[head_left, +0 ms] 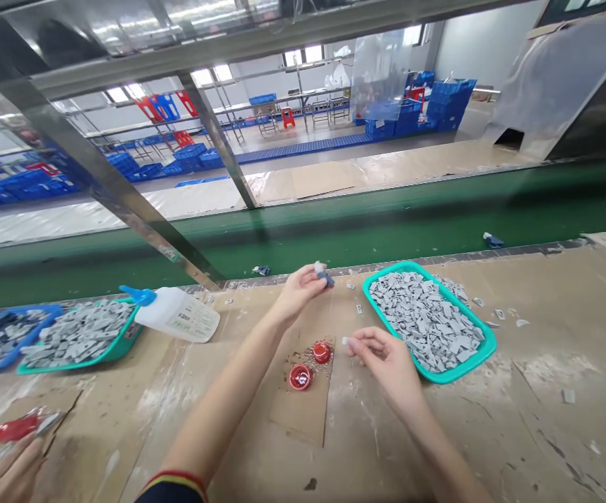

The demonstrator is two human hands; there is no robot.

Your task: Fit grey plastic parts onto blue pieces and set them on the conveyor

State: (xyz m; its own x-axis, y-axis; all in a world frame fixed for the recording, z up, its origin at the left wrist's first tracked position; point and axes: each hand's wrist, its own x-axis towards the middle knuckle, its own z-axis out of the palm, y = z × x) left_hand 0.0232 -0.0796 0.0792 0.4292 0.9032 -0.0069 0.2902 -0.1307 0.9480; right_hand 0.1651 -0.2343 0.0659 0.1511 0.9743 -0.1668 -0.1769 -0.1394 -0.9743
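My left hand (303, 290) is raised near the belt's edge, its fingers pinched on a small dark blue and whitish plastic part (326, 277). Lower and to the right, my right hand (384, 356) holds a tiny whitish piece (345, 341) between thumb and fingertips. Between my forearms lie two small red cups (300, 377) with glossy contents, on a cardboard piece (297, 419) spotted with brown drips. Just beyond my right hand sits a turquoise basket (444, 378) heaped with small flat grey pieces (423, 318).
A white bottle (187, 316) with a blue spout leans left, beside a second turquoise basket (119, 347) and a blue basket (54, 311). Another person's hand (17, 468) works at lower left. A green belt (386, 227) crosses behind, with a slanted metal post (140, 216).
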